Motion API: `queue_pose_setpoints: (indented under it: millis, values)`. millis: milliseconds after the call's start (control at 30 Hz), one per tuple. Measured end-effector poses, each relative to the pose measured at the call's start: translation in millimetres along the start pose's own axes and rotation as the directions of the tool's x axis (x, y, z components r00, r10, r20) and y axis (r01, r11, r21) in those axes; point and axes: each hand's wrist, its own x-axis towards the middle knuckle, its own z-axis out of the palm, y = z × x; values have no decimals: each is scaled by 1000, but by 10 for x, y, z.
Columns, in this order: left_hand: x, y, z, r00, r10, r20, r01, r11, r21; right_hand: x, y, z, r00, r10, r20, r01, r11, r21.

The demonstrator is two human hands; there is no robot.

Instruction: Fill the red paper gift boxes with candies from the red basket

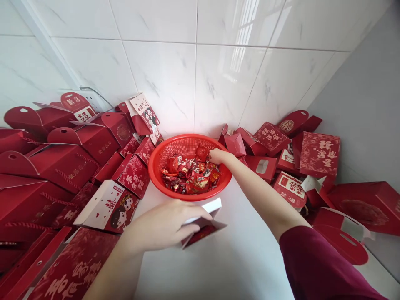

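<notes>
My left hand (pixel 168 223) is closed on the near side of a small red candy box (pixel 204 233), whose top stands open with a white flap raised. The box is tilted above the white table (pixel 218 266), in front of a red plastic basket (pixel 153 175). Inside the basket lie several wrapped candies (pixel 193 173), mostly red and gold. My right hand (pixel 218 156) reaches in over the basket's right side, next to a red packet (pixel 201 151). Its fingers are curled together, and what they hold, if anything, is hidden.
Red gift boxes (pixel 84 139) with handles and rope cords are crowded along the left. More red boxes (pixel 320 154) are heaped on the right, some with open flaps. A white tiled wall (pixel 162 71) rises behind the basket, with a cable (pixel 98 95) at the left.
</notes>
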Motion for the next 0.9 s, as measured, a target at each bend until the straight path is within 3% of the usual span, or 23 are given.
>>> queue_pose_setpoints:
  millis: [200, 300, 400, 533, 733, 900]
  values:
    - [66, -122, -24, 973, -82, -216, 110, 987, 118, 106, -147, 25, 985, -5, 173, 29, 991, -134]
    - [90, -143, -10, 965, -99, -242, 126, 987, 101, 72, -154, 54, 988, -47, 149, 68, 988, -139]
    - [116, -158, -16, 968, -138, -211, 154, 986, 59, -4, -161, 76, 999, -46, -8, 44, 988, -150]
    - [151, -182, -48, 982, -158, -104, 163, 986, 42, -125, -261, 84, 974, -114, -198, 86, 986, -144]
    - [181, -180, -71, 989, -142, -30, 144, 987, 67, -138, -442, 195, 966, -204, -156, 191, 977, -94]
    - [185, -171, -68, 989, -145, -33, 147, 987, 67, -212, -405, 150, 955, -191, -225, 197, 980, 2]
